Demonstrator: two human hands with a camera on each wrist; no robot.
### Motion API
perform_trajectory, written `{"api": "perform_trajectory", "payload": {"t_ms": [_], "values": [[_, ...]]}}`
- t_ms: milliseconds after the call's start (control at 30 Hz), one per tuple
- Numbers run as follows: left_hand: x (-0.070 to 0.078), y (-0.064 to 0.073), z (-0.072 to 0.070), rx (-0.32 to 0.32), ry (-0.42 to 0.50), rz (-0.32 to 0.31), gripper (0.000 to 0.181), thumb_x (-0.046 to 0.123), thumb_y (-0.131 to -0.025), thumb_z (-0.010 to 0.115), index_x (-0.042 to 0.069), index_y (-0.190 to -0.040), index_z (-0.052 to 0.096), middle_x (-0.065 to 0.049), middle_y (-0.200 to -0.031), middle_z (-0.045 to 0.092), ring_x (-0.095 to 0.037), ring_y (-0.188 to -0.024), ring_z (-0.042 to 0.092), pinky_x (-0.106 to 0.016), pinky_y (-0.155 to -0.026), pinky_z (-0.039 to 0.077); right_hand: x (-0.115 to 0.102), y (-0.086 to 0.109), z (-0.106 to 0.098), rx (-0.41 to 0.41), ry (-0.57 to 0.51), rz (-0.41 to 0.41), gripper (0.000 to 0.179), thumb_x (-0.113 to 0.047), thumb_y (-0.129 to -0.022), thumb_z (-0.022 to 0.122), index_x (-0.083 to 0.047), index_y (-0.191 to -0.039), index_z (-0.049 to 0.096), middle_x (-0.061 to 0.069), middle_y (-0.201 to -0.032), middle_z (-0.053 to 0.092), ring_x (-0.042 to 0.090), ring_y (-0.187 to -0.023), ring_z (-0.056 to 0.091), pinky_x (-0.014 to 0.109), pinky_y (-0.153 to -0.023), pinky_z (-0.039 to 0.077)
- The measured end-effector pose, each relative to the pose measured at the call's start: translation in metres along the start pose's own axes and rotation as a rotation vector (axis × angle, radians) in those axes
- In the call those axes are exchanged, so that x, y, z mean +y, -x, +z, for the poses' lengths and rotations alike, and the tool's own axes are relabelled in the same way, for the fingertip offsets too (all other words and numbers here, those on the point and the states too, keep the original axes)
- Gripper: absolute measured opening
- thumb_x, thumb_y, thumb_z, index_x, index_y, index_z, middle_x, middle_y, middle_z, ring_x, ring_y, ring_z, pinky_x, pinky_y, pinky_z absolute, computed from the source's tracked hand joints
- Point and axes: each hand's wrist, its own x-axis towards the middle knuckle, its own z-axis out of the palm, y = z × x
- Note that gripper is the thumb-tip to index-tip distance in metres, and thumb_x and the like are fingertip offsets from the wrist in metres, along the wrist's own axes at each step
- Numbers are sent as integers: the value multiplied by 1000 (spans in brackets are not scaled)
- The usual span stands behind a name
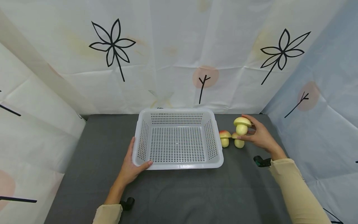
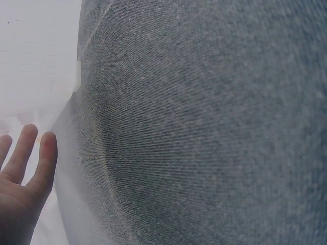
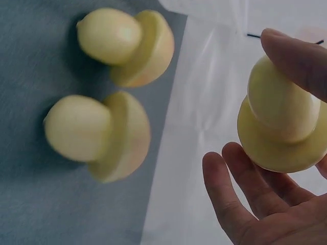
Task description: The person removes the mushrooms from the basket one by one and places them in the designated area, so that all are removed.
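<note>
A white plastic basket (image 1: 177,167) with slotted sides and base sits on the dark cloth. My left hand (image 1: 131,168) holds it by the near left corner, thumb over the front rim and fingers along the outer left side. In the left wrist view several straight, spread fingers (image 2: 45,158) show beside the white wall. My right hand (image 1: 260,135) grips a pale yellow toy mushroom (image 1: 242,125) between thumb and fingers, stem towards the camera in the right wrist view. Below it, a second toy mushroom (image 1: 239,144) and a red-tinged toy mushroom (image 1: 225,141) lie right of the basket.
A dark grey cloth (image 1: 179,196) covers the table. White fabric (image 1: 167,56) printed with leaves and trees hangs behind the table, with more on both sides. Black wrist devices (image 1: 127,203) sit by the cuffs.
</note>
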Motion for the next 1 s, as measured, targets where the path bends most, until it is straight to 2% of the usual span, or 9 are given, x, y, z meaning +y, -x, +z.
{"api": "perform_trajectory", "payload": {"t_ms": [200,267,433,533,600,833,1000], "values": [[0,2,0,2,3,-4,123,6,-80,87,36,-163,2,-15,-165,23,-44,-130,51,-28,-93,50,14,3,-9,27,43,-7,98,-4,-84,83,-6,-161,23,29,-146,36,54,-125,47,18,-79,51],[0,2,0,3,-2,-3,123,6,-80,87,36,-163,2,-15,-165,22,-44,-130,51,-28,-93,49,19,5,-12,33,63,-9,98,-4,-84,83,-4,-161,23,30,-146,36,53,-126,45,20,-81,51],[0,1,0,5,-8,-4,123,6,-79,87,37,-163,2,-14,-165,22,-44,-130,50,-27,-93,49,33,10,-19,45,110,13,97,-4,-84,83,1,-159,22,31,-145,36,52,-127,42,40,-92,52],[-1,1,0,6,2,-2,123,5,-79,87,37,-163,2,-13,-165,21,-44,-131,49,-29,-93,49,42,12,-21,41,119,32,96,-5,-85,82,2,-159,21,32,-144,36,53,-127,42,51,-93,49],[-1,1,0,5,10,-1,124,5,-79,87,37,-163,2,-14,-165,21,-45,-131,49,-30,-93,50,47,13,-23,33,118,38,96,-5,-85,82,3,-159,21,33,-144,36,54,-127,41,53,-93,48],[1,1,0,10,-4,-8,123,6,-79,87,37,-163,2,-15,-165,22,-44,-131,49,-32,-94,49,65,15,-26,13,122,97,97,-5,-86,82,6,-158,19,35,-146,34,56,-126,42,48,-87,52],[3,0,1,17,-32,-15,123,9,-79,88,37,-163,2,-15,-165,23,-43,-130,50,-32,-94,49,82,14,-24,-16,107,151,97,-6,-86,82,7,-158,18,37,-147,31,57,-124,43,53,-84,50]]}}
